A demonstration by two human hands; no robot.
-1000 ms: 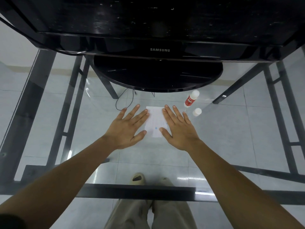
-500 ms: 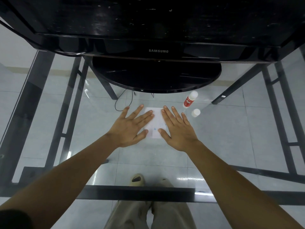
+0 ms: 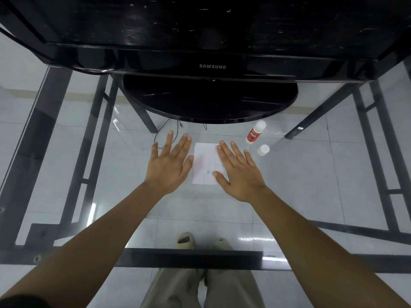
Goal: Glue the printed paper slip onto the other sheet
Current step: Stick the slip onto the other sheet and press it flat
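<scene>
Single head view, steeply down over glass table [image 3: 311,196], seemingly close.

Both forearms are bare, with a dark sleeve edge [image 3: 20,302] at the near left corner. Khaki trousers [image 3: 200,287] cover the legs, and beige slip-on shoes [image 3: 185,240] with dark openings show below.

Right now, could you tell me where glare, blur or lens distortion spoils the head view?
Head view: wide-angle bending bows the Samsung monitor and table frame; bright glare streaks on the glass tabletop; left hand softly blurred; print on the paper too faint to read.
</scene>
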